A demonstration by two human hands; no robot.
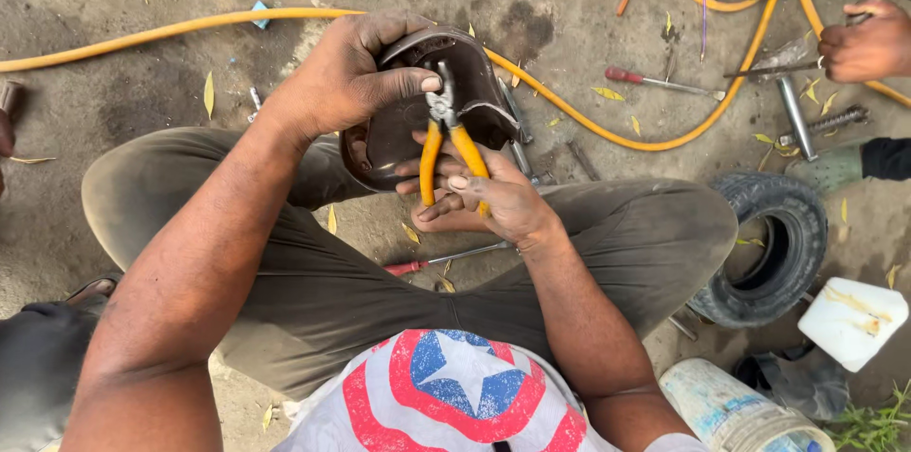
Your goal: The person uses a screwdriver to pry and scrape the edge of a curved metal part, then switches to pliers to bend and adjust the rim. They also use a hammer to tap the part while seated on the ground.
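Left hand [346,82] fingers around dark curved cover [418,120], right hand [484,196] fingers around yellow-handled pliers [446,144].

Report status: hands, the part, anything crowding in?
Left hand grips dark curved cover. Right hand holds yellow-handled pliers, jaws at the cover's inside. Another person's hand works far right, apart.

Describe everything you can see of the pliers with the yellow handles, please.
The pliers have grey metal jaws and two handles in yellow-orange sleeves, smudged with dirt. They stand almost upright in the picture, jaws up and handles spread a little downward. The right hand grips the handles from below. The jaws bite at the inner side of a dark brown curved cover, which the left hand holds; the left thumb lies right beside the jaws. What the jaws pinch is too small to tell.
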